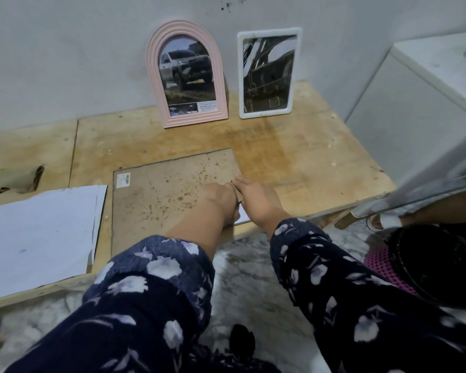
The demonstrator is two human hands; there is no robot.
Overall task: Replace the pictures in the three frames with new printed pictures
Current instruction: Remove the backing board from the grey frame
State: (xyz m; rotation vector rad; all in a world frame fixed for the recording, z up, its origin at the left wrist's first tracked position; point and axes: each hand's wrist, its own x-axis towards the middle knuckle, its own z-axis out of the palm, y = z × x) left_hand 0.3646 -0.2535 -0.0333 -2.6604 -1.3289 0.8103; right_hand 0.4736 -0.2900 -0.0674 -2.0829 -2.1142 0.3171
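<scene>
Grey wall rises behind the plywood desk, and two frames lean against it: a pink arched frame holding a print of a pickup truck, with a small caption strip at the bottom too blurred to read, and just beside it a white rectangular frame with a dark, unclear picture. Near me, the third frame lies face down on the desk, its speckled brown backing board up, with a small white barcode sticker in the far left corner; the print on it is too small to read. Both my hands meet at the frame's right edge. My left hand has its fingers curled down onto the backing, though I cannot tell what they grip. My right hand lies beside it, touching it, fingers stretched toward the edge. White sheets of paper lie on the desk just left of the frame.
</scene>
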